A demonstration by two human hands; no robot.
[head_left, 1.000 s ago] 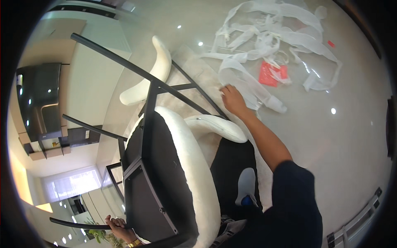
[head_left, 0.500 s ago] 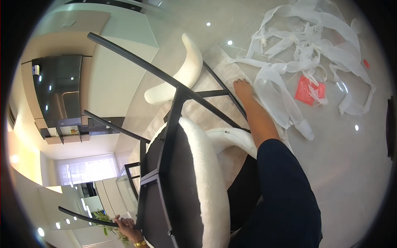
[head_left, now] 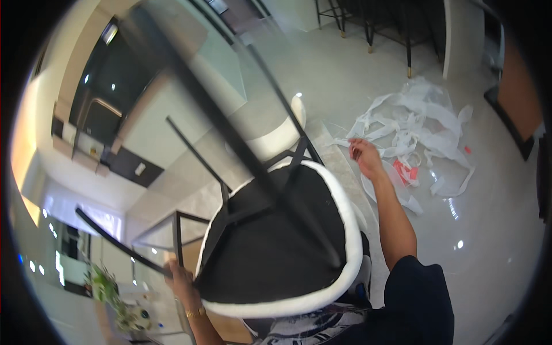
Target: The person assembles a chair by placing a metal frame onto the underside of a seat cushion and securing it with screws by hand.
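Note:
A chair with a black seat underside [head_left: 270,259], a white fluffy rim [head_left: 349,230] and black metal legs [head_left: 221,115] is tipped over in front of me. My left hand [head_left: 183,283] is wrapped round one of its legs at the lower left. To the right of the seat, my right hand [head_left: 366,158] is raised with its fingers curled. Whether anything small is in them is hidden. Behind it lies a tangle of white foam wrapping [head_left: 425,118]. A curved white padded piece [head_left: 276,140] rests on the floor beyond the chair, partly behind its legs.
A red plastic piece [head_left: 406,172] lies among the wrapping. A black metal frame [head_left: 178,230] stands left of the chair, near a green plant [head_left: 103,284]. Black stools [head_left: 368,23] stand at the far top. A pale mat [head_left: 345,172] lies under the chair.
The chair has been tilted up, so its underside faces me more. My right hand has come up off the mat, fingers now curled. The left hand stays on the leg. The view has shifted.

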